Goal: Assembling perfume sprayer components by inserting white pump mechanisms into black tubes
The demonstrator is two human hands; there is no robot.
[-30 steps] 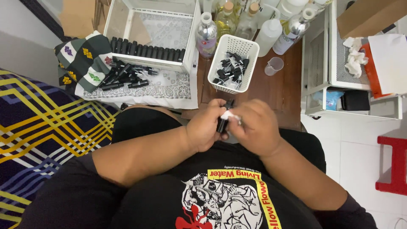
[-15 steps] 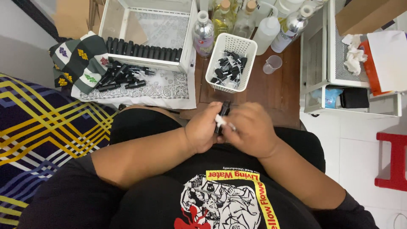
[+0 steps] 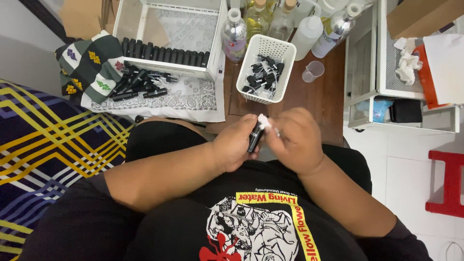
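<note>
Just below the white slotted plastic basket (image 3: 266,67), the left hand (image 3: 235,145) wraps closed around a small, slim black bottle (image 3: 254,138), likely light, rigid and smooth, best gripped mid-body, while the right hand (image 3: 296,140) pinches its white top (image 3: 263,120).

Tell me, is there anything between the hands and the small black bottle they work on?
Nothing visible. The left hand already grips the small black bottle around its body, and the right hand touches its white top. The white plastic basket stands farther away on the wooden table, apart from both.
</note>
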